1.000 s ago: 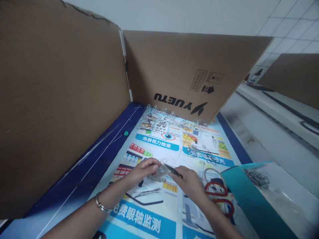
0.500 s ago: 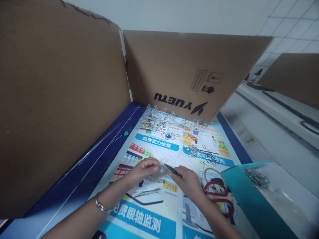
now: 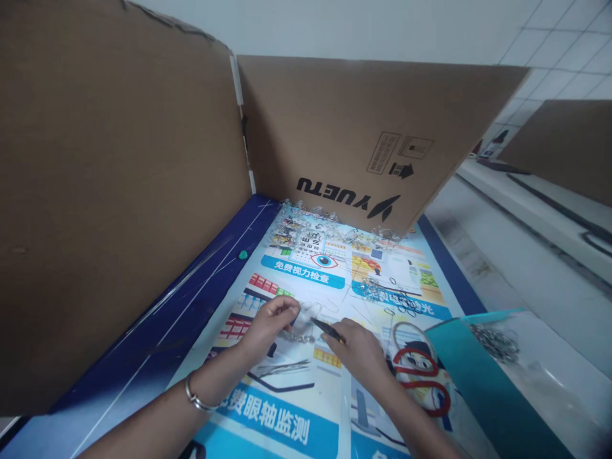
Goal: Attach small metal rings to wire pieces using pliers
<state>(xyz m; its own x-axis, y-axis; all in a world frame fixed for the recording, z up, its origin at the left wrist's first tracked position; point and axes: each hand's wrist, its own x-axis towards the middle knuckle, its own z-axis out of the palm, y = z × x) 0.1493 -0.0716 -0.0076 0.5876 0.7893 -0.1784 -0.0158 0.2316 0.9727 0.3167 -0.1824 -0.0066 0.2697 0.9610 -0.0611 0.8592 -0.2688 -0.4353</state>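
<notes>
My left hand (image 3: 277, 317) pinches one end of a clear beaded strand (image 3: 302, 338), with a fine looped wire or thread rising from it. The strand hangs just above the printed sheet. In my right hand (image 3: 356, 344) is a black pointed tool (image 3: 327, 329), its tip aimed left at the strand. A small gap separates the tip from my left fingertips; whether it touches the thread I cannot tell. Several thin metal wires (image 3: 282, 368) lie beneath my left hand. Red-handled scissors (image 3: 421, 363) rest to the right of my right wrist.
Cardboard panels (image 3: 382, 127) stand at the left and back. Along the back lie clear beaded pieces (image 3: 329, 223); another cluster (image 3: 370, 289) and dark rings (image 3: 406, 306) are nearer. At right, a teal-edged box (image 3: 478, 363) holds a metallic pile (image 3: 495, 344). A small green object (image 3: 243, 255) sits left.
My left hand has shifted slightly left and up, away from the tool's tip. My right hand has drawn back a little, so the gap between them is wider.
</notes>
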